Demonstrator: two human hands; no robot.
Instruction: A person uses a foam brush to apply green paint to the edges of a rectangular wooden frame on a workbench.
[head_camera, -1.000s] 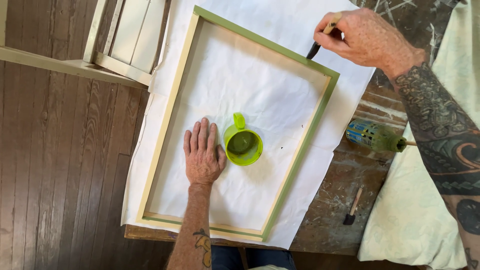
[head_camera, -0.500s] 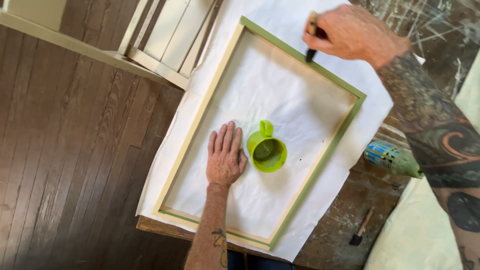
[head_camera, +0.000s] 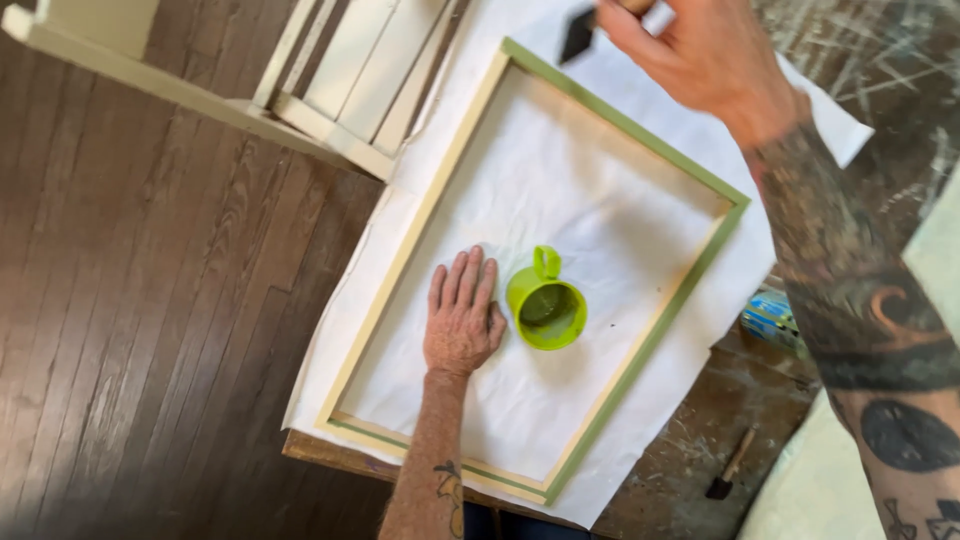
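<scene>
On a paper-covered worktable (head_camera: 700, 330), the wooden frame (head_camera: 640, 355) shows two green sides, two bare; right hand (head_camera: 715, 55) grips a brush (head_camera: 578, 32), left hand (head_camera: 462, 318) flat, fingers together.

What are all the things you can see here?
Frame: one, wooden, partly painted green, lying on the paper.
Paper: one sheet, white, covering the table.
Cup: one, bright green, inside the frame.
Brush: one, dark tip, top of the picture.
Small brush: one, dark, on the bare table.
White wooden furniture: one piece, on the floor.
Left hand: flat on the paper beside the cup.
Right hand: holding the brush.
</scene>
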